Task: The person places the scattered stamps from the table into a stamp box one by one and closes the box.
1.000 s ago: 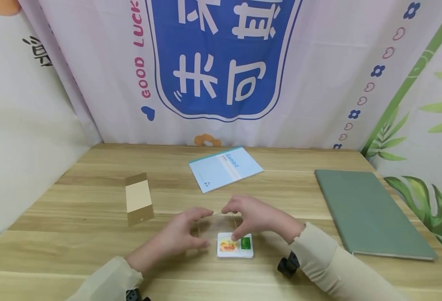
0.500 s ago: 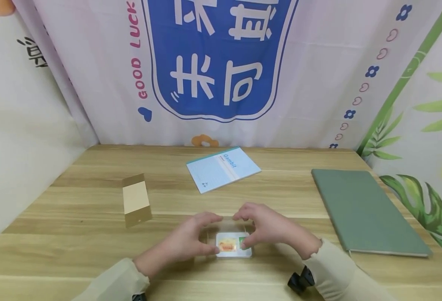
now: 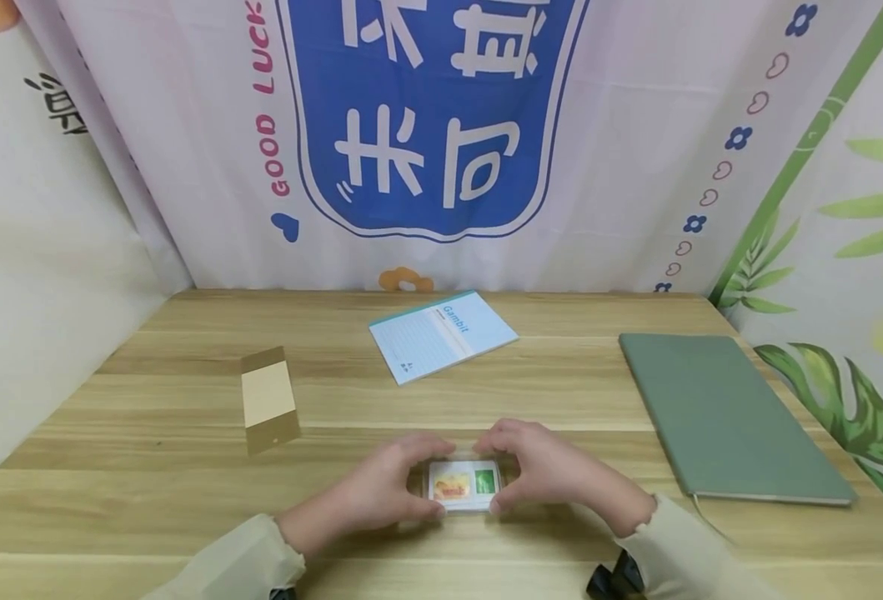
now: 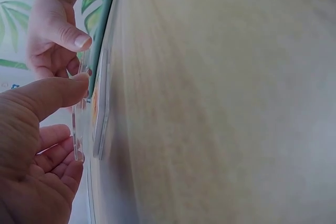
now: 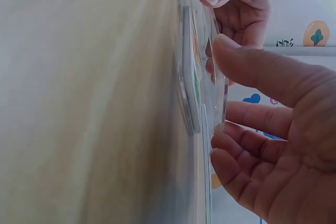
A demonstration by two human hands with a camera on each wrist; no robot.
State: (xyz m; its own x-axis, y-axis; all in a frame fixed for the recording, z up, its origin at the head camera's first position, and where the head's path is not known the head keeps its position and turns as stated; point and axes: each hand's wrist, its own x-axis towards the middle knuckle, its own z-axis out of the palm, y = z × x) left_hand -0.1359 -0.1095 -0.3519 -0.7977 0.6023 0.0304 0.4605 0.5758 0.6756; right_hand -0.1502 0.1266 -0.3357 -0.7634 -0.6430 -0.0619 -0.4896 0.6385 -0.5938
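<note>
Both hands hold a clear plastic lid [image 5: 221, 106] level between them, just above a flat stack of white cards [image 3: 452, 487] with orange and green pictures. My left hand [image 3: 377, 487] pinches the lid's left end between thumb and fingers. At the right end, my right hand [image 3: 549, 475] grips it the same way. In the left wrist view the stack [image 4: 100, 111] appears to lie in a shallow clear tray [image 4: 107, 98] on the table. A narrow gap separates lid and stack in both wrist views.
An unfolded brown cardboard piece [image 3: 269, 396] lies to the left on the wooden table [image 3: 186, 500]. A light-blue notebook [image 3: 441, 333] is toward the back, and a large green notebook [image 3: 734, 417] to the right. A printed curtain [image 3: 599, 208] hangs behind.
Both hands have brought the clear lid rightward and toward the body, from behind the card stack to over it. The left thumb has closed onto the lid's near edge.
</note>
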